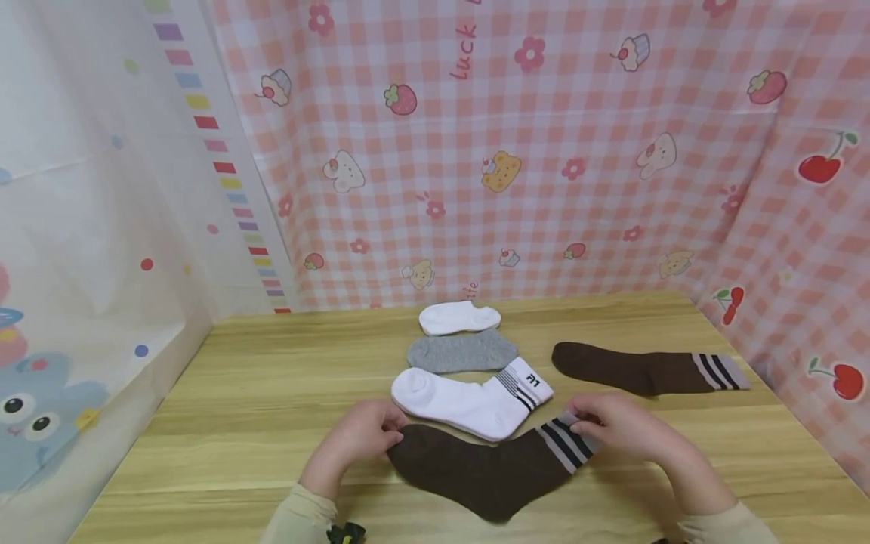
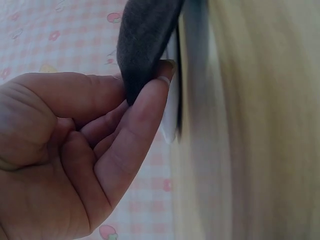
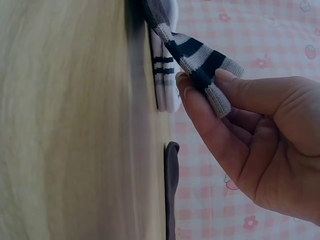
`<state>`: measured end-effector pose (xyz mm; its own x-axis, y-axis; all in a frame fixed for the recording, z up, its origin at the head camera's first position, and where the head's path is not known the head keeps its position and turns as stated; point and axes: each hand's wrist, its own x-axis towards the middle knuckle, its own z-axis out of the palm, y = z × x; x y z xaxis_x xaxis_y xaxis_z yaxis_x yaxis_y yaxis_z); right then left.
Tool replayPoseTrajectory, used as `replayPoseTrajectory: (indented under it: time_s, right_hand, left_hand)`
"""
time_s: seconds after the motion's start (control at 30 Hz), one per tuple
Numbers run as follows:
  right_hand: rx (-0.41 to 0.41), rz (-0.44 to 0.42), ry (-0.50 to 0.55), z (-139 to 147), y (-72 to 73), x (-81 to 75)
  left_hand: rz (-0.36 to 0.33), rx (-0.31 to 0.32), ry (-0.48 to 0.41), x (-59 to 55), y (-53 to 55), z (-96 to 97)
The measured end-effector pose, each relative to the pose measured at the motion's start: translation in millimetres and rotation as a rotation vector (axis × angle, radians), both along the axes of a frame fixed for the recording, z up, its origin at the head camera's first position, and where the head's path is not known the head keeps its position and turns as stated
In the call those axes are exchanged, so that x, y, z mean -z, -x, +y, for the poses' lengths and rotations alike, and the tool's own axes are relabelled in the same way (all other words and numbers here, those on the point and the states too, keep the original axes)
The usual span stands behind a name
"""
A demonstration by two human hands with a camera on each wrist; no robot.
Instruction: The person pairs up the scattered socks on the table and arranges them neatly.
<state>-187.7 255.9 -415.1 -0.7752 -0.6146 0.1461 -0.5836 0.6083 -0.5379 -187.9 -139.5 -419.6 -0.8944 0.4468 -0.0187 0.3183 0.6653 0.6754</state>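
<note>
A dark brown sock with a grey cuff and black stripes stretches between both hands, close over the table's near part. My left hand pinches its toe end between thumb and fingers; the left wrist view shows that toe hanging in the grip. At the other end my right hand pinches the striped cuff, which folds between thumb and fingertips. Just behind the brown sock lies a white sock with black stripes and lettering on its cuff.
Behind the white sock lie a grey sock and a small white low-cut sock. A second brown striped sock lies flat at the right. The wooden table meets a pink checked cloth at the back.
</note>
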Motion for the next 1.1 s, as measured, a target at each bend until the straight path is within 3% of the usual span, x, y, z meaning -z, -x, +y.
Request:
replayPoseTrajectory:
  time_s: [0.17,0.53,0.87,1.1]
  right_hand:
    - [0.014,-0.048,-0.015,-0.4,1.8,0.9]
    - [0.024,-0.092,-0.061,-1.1,7.0,6.2]
    - [0.027,-0.117,-0.101,1.5,10.7,10.9]
    - [0.048,-0.153,-0.104,3.8,12.7,13.8]
  left_hand:
    - [-0.042,-0.027,0.005,2.7,0.8,1.1]
    - [-0.007,0.005,0.070,5.2,7.4,1.4]
    - [0.074,0.048,0.180,4.5,13.1,3.4]
    - [0.110,0.046,0.253,1.8,15.0,5.6]
